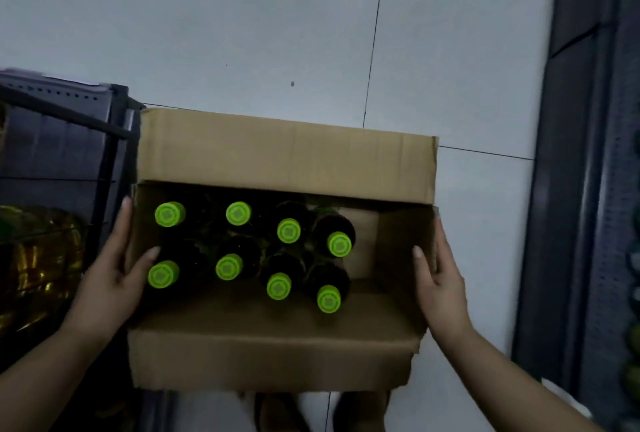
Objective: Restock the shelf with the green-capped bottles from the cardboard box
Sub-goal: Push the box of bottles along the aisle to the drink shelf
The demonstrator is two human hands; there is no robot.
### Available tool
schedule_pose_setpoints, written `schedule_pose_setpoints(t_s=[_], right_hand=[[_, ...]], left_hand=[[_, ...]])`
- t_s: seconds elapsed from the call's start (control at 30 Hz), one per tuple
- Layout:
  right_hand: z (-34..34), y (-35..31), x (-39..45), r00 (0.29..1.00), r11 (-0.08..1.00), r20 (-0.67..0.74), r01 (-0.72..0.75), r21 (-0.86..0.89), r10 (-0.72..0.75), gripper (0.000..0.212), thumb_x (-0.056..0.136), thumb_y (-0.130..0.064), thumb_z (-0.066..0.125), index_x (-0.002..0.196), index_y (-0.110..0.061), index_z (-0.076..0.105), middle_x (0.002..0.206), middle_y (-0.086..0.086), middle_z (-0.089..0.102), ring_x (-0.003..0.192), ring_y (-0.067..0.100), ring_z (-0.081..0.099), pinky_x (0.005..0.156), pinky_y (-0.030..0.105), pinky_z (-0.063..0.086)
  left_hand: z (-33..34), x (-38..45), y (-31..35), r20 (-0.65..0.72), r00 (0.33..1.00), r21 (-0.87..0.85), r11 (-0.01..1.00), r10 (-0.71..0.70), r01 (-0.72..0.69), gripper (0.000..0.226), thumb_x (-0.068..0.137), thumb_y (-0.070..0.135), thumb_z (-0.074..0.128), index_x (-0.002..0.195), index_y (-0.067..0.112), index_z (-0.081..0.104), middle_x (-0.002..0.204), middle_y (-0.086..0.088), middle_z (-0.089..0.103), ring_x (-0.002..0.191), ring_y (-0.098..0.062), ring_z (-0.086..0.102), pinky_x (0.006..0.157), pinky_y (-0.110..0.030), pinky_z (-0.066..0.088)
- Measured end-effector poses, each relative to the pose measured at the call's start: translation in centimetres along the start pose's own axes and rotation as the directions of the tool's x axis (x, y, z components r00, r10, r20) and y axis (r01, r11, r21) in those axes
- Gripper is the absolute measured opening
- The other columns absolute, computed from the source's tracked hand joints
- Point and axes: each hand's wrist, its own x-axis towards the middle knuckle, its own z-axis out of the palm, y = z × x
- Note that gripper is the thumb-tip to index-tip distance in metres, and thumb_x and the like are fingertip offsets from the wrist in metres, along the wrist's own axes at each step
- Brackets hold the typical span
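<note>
eight green-capped bottles [249, 251] stand upright in two rows of four inside the cardboard box [277, 352], seen from my head camera looking straight down. my left hand [110, 279] clasps the box's left wall, thumb hooked over the rim to the inside, fingers flat down the outside. my right hand [438, 279] does the same on the right wall, thumb inside, the other fingers outside and mostly hidden behind the cardboard. both grips are narrow pinches on the corrugated walls; neither hand holds a bottle yet.

the bottles lie between my two hands, crowded toward my left grip. the near-left cap [162, 274] sits just beside my left thumb, while bare box floor separates the right-most bottles from my right thumb, so the left hand is the nearer one for a first pick. each bottle's long axis runs vertically, cap up toward me, which suggests a top-down reach and a straight lift.

the glass looks dark and smooth, the caps bright, round and matte with a faint stamped pattern on top. the box is plain brown cardboard, its far flap [287, 154] folded open, its near edge ragged. beyond my left hand a dark metal shelf [69, 127] holds golden bottles [38, 258], blurred in dim light. pale floor tiles [242, 33] lie beyond the box.
</note>
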Motion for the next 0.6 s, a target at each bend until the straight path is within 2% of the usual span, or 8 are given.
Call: schedule_pose_setpoints(t_s=[0.1, 0.17, 0.27, 0.33, 0.4, 0.47, 0.5, 0.6], right_hand=[[-0.4, 0.1, 0.0, 0.999, 0.994, 0.039, -0.035, 0.106, 0.031, 0.053, 0.097, -0.022, 0.045, 0.145, -0.037, 0.028, 0.148, -0.017, 0.036, 0.133, -0.001, 0.035, 0.095, 0.0, 0.033], [-0.8, -0.2, -0.2, 0.998, 0.986, 0.051, -0.048, 0.162, 0.04, 0.051, 0.097, -0.019, 0.046, 0.144, -0.033, 0.033, 0.146, -0.012, 0.041, 0.132, 0.007, 0.039, 0.094, 0.004, 0.038], [-2.2, -1.0, -0.8, 0.997, 0.974, 0.057, -0.056, 0.221, 0.045, 0.049, 0.095, -0.019, 0.048, 0.141, -0.033, 0.038, 0.143, -0.011, 0.046, 0.13, 0.009, 0.044, 0.099, 0.018, 0.043], [-3.7, -1.7, -1.6, 0.997, 0.969, 0.057, -0.07, 0.239, 0.057, 0.048, 0.095, -0.019, 0.049, 0.139, -0.034, 0.04, 0.142, -0.013, 0.047, 0.129, 0.008, 0.045, 0.098, 0.02, 0.044], [-5.5, -2.4, -2.8, 0.997, 0.966, 0.047, -0.079, 0.246, 0.069, 0.048, 0.094, -0.02, 0.051, 0.138, -0.036, 0.042, 0.14, -0.013, 0.049, 0.128, 0.008, 0.046, 0.097, 0.022, 0.046], [-7.5, -3.3, -4.3, 0.996, 0.97, 0.028, -0.09, 0.228, 0.085, 0.048, 0.093, -0.02, 0.052, 0.137, -0.036, 0.043, 0.139, -0.011, 0.05, 0.128, 0.012, 0.047, 0.104, 0.038, 0.044], [-8.7, -3.9, -5.0, 0.995, 0.969, 0.015, -0.101, 0.226, 0.1, 0.047, 0.092, -0.02, 0.052, 0.136, -0.036, 0.044, 0.138, -0.008, 0.051, 0.128, 0.016, 0.048, 0.105, 0.046, 0.042], [-12.7, -6.4, -7.7, 0.986, 0.966, -0.037, -0.149, 0.209, 0.16, 0.041, 0.091, -0.022, 0.053, 0.12, -0.052, 0.052, 0.136, -0.002, 0.052, 0.123, 0.024, 0.051, 0.102, 0.051, 0.044]], left_hand=[[-0.2, 0.0, 0.4, -0.013, 1.0, -0.093, 0.996, -0.022, 0.02, 0.079, 0.091, 0.001, 0.052, 0.129, 0.066, 0.027, 0.146, 0.019, 0.036, 0.133, -0.013, 0.04, 0.11, -0.046, 0.032], [-0.3, -0.2, 0.7, -0.028, 0.998, -0.138, 0.989, -0.05, 0.045, 0.077, 0.091, 0.001, 0.052, 0.132, 0.062, 0.03, 0.145, 0.012, 0.04, 0.129, -0.015, 0.044, 0.108, -0.047, 0.033], [0.0, -1.1, 2.2, -0.034, 0.997, -0.211, 0.975, -0.074, 0.065, 0.072, 0.092, -0.001, 0.05, 0.135, 0.054, 0.034, 0.138, 0.012, 0.043, 0.126, -0.016, 0.045, 0.104, -0.039, 0.036], [0.2, -2.3, 3.6, -0.04, 0.996, -0.234, 0.97, -0.077, 0.066, 0.069, 0.092, -0.003, 0.049, 0.135, 0.049, 0.035, 0.133, 0.012, 0.044, 0.124, -0.016, 0.046, 0.1, -0.031, 0.04], [0.2, -3.6, 4.8, -0.038, 0.995, -0.221, 0.972, -0.089, 0.079, 0.069, 0.092, -0.002, 0.05, 0.132, 0.052, 0.036, 0.134, 0.009, 0.045, 0.122, -0.018, 0.048, 0.102, -0.039, 0.039], [0.0, -5.1, 6.0, -0.016, 0.996, -0.211, 0.974, -0.086, 0.081, 0.072, 0.091, -0.002, 0.051, 0.126, 0.06, 0.039, 0.136, 0.005, 0.049, 0.121, -0.02, 0.051, 0.104, -0.047, 0.039], [-0.3, -5.9, 6.7, -0.003, 0.998, -0.199, 0.978, -0.069, 0.067, 0.073, 0.091, -0.002, 0.052, 0.125, 0.061, 0.04, 0.136, 0.006, 0.051, 0.123, -0.02, 0.052, 0.105, -0.046, 0.04], [-1.3, -8.4, 9.9, 0.051, 0.998, -0.164, 0.986, -0.021, 0.029, 0.072, 0.09, -0.004, 0.053, 0.126, 0.057, 0.042, 0.128, 0.034, 0.051, 0.13, -0.009, 0.046, 0.108, -0.032, 0.036]])
